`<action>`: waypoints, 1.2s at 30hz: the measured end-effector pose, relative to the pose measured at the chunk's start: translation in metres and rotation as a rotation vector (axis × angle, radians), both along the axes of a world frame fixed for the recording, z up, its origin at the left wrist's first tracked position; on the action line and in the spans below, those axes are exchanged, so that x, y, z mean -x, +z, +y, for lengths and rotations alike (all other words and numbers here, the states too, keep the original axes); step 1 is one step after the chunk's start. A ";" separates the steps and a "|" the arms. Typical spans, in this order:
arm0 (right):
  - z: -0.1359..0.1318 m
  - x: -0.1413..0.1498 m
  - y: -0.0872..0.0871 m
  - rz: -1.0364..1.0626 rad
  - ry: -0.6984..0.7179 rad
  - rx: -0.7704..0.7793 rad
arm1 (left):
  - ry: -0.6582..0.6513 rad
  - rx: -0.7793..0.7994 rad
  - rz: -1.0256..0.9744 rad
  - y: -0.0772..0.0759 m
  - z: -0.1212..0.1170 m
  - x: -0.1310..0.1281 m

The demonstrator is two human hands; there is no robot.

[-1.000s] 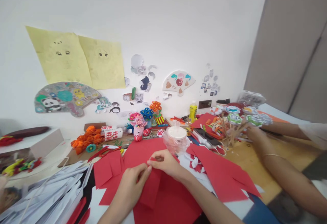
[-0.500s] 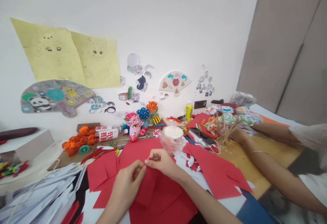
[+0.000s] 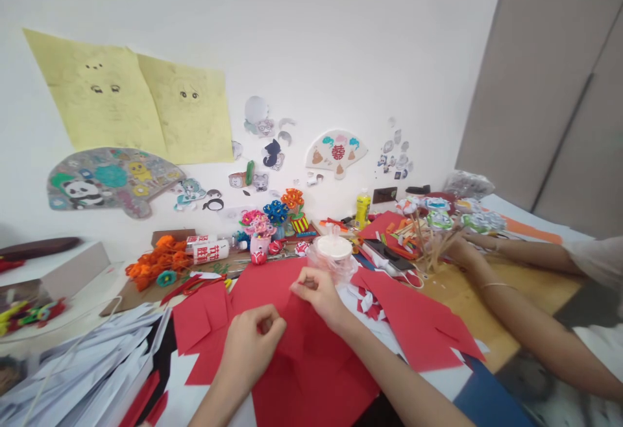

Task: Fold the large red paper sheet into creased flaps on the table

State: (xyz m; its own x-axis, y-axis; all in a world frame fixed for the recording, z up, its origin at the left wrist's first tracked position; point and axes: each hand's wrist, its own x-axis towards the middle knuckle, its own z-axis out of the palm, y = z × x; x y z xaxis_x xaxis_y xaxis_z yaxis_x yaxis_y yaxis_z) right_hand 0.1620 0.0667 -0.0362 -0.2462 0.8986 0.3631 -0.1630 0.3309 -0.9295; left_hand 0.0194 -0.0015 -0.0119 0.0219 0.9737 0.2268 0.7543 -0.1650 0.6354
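My right hand [image 3: 316,294] pinches a piece of red paper [image 3: 302,339] by its upper edge, thumb against forefinger. The piece hangs over more red paper, and its outline is hard to tell from the sheets behind it. Lower and to the left, my left hand [image 3: 253,342] is closed with its fingers curled and thumb pressed in. What it holds, if anything, is hidden. A large red sheet [image 3: 263,281] lies beyond both hands. Smaller red paper pieces [image 3: 192,323] are stacked to the left of my left hand.
A lidded white container [image 3: 333,248] in clear plastic stands behind my right hand. Folded white paper strips [image 3: 92,362] lie at left, near orange craft flowers [image 3: 158,261]. A co-worker's hands [image 3: 460,245] work among sticks with paper flowers [image 3: 438,219] at right.
My hands, together at the fingertips before, are now apart. The right has gone slightly up and right, still pinching the red paper. The whole view has shifted a little.
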 end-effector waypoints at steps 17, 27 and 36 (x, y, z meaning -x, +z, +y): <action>-0.004 0.006 0.001 0.028 0.076 0.103 | 0.064 -0.116 0.068 0.002 0.003 0.016; -0.005 0.004 0.000 -0.019 0.194 0.065 | -0.025 -0.064 0.022 0.009 -0.002 0.008; 0.002 0.001 -0.002 0.074 0.007 0.125 | -0.001 -0.007 0.016 0.010 -0.003 0.007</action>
State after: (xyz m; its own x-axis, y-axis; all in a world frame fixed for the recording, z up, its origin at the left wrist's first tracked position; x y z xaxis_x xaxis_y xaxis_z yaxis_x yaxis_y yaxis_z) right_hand 0.1610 0.0684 -0.0383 -0.2295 0.9364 0.2655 -0.2350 0.2114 -0.9487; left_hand 0.0120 -0.0043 -0.0019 0.0267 0.9720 0.2334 0.7643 -0.1703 0.6219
